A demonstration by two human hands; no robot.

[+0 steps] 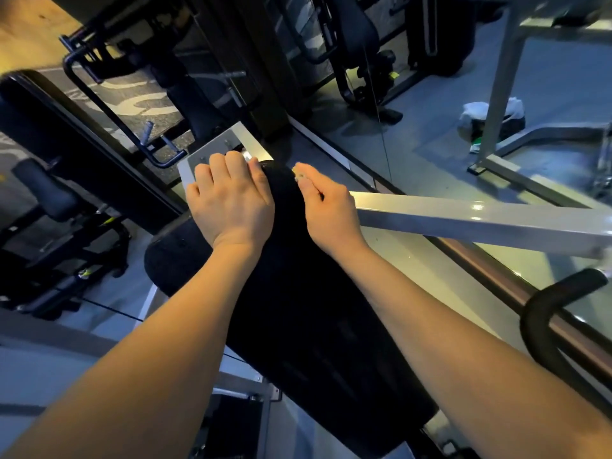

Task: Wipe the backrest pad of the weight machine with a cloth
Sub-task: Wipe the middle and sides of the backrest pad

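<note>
At left, left hand [231, 203] is laid on far end of long black padded backrest pad [298, 309], fingers bent over its edge, gripping it. Right hand [328, 210] is set at pad's right edge, fingers curled, small pale-yellow cloth bit [299, 169] pinched at fingertips. Grey metal beam [480, 220] is seen just right.

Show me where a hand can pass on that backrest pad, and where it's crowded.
Free: the long black stretch of the backrest pad between the forearms, down to its lower end; also the grey bar beside the right hand. Crowded: the pad's top end, flanked by the left hand and the right.
</note>
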